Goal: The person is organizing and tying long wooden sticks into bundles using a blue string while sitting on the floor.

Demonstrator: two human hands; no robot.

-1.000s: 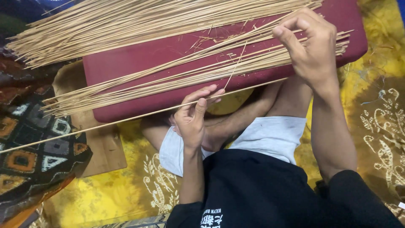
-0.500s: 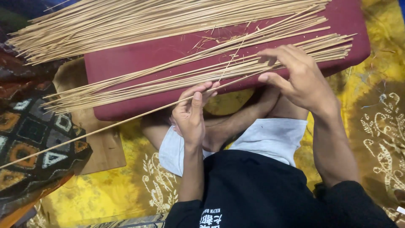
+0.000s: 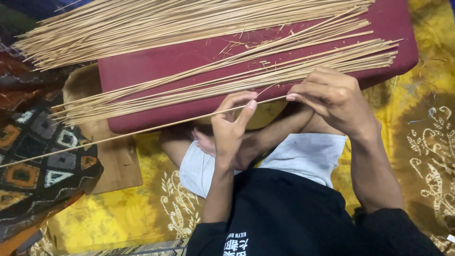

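A single long thin bamboo stick point(image 3: 118, 135) runs from the far left edge up to my hands. My left hand point(image 3: 230, 128) pinches it between thumb and fingers near the middle. My right hand point(image 3: 332, 97) grips its right end at the front edge of a dark red cushion point(image 3: 156, 66). On the cushion lie two heaps of the same sticks: a fanned row point(image 3: 227, 80) just beyond my hands and a bigger pile point(image 3: 156, 23) at the back. My crossed legs in white shorts sit beneath my hands.
A wooden board point(image 3: 113, 156) lies under the cushion's left corner. A patterned dark cloth point(image 3: 38, 156) covers the left side. Yellow printed fabric point(image 3: 417, 128) spreads over the floor at the right and in front.
My right hand has slid from the cushion's far right edge down and left toward my left hand, now closing on the end of the single stick. My left hand stayed in place.
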